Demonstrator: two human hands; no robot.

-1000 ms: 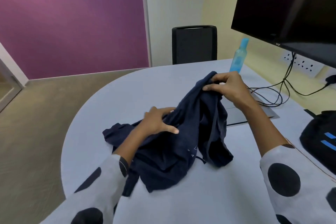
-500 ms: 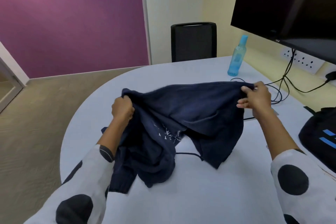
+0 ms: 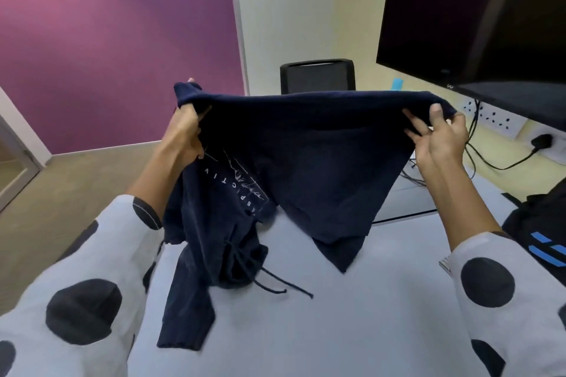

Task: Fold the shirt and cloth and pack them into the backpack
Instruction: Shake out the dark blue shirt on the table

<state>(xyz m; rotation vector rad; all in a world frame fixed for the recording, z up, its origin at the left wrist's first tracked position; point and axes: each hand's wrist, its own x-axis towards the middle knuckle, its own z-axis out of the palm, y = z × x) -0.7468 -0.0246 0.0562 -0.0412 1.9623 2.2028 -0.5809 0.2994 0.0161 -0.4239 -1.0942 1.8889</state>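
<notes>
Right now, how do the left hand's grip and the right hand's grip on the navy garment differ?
The left hand is closed in a fist round a bunched corner of the navy garment; the right hand pinches its corner under the thumb, with the fingers more spread. The fabric below the left hand hangs crumpled, with printed lettering; the fabric by the right hand is smoother. Both hold the top edge taut above the table.

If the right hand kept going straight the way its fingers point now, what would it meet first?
The right hand points up and away while gripping the navy shirt. Beyond the fabric, probably the black monitor or the wall below it; depth is unclear.
</notes>
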